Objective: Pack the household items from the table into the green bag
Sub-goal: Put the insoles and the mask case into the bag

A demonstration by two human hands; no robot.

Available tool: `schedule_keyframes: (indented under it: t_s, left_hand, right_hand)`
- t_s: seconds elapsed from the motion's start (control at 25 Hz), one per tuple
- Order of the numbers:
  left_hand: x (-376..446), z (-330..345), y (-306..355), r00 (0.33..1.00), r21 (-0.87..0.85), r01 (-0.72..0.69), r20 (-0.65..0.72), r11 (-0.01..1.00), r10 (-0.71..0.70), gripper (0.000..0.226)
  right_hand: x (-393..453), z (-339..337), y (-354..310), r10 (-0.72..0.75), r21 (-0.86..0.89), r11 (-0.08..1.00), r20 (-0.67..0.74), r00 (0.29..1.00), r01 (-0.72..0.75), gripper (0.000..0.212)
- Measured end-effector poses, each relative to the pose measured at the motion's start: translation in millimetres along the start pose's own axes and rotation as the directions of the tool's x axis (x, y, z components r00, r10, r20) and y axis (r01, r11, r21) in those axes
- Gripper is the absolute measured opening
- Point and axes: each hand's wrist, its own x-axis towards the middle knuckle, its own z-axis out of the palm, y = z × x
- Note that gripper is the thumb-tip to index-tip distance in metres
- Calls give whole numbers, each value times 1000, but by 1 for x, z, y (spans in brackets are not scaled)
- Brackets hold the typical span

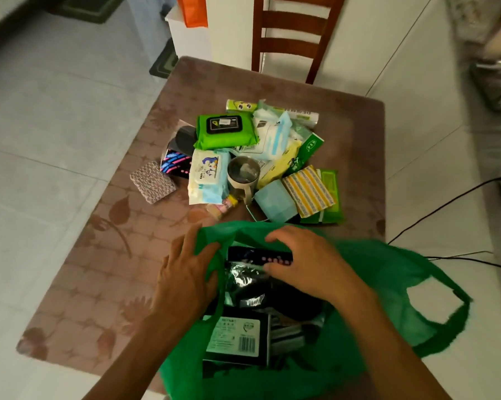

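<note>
From the head camera, the soft green fabric bag (388, 284) sits at the near edge of the brown leaf-patterned table (99, 255), its mouth gaping wide towards us. The left hand (183, 272) pinches the bag's left rim, thumb tucked inside the fabric, fingers spread on the outside, holding that opening apart. The right hand (304, 264) is down in the mouth of the bag, fingers curled around a dark flat packet with pink dots (261, 256), gripping it just above a shiny black plastic pack (249, 287) already inside. Nearer to us in the bag lies a black box with a white barcode label (235, 339). Beyond the bag, in the middle of the table, the pile waits: a bright green wet-wipe pack with a black lid (224, 131) on top, a white baby-wipe pack with blue print (204, 176) in front of it, a metal mug with a beige handle (242, 176) just beside that, a pale blue face-mask bundle (276, 202), and a yellow-striped sponge pack (308, 190) towards the right edge. A patterned pink-grey pad (152, 181) lies alone at the pile's left. A wooden slatted chair (292, 33) stands at the far edge.
</note>
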Motion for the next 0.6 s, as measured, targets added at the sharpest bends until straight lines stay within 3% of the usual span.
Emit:
schedule_keyframes:
  t_s: [0.08,0.16,0.24,0.32,0.4,0.48,0.6]
  left_hand:
    - [6,1,-9,1000,-85,-21,-9,996,21,53]
    - [10,3,-16,997,-170,-73,-22,983,70,55]
    - [11,4,-20,990,-208,-143,-32,968,139,59]
    - [11,2,-23,981,-231,-194,-37,953,191,60]
    - [10,0,-28,976,-274,-217,-45,937,213,59]
    - [10,-1,-30,979,-348,-203,-64,915,193,57]
    - [11,-2,-25,988,-420,-150,-100,895,119,55]
  right_hand:
    - [29,-10,-14,-6,33,999,-13,1000,6,30]
    - [72,-7,-23,23,133,991,-273,962,14,15]
    - [118,2,-26,46,102,995,-418,907,-4,30]
    - [158,21,-15,87,-79,990,-286,954,-114,44]
    - [176,36,1,172,-166,963,-229,958,-213,40]
    - [161,35,13,169,-68,977,-329,929,-201,32]
    - [83,7,13,102,171,985,-567,817,-4,28]
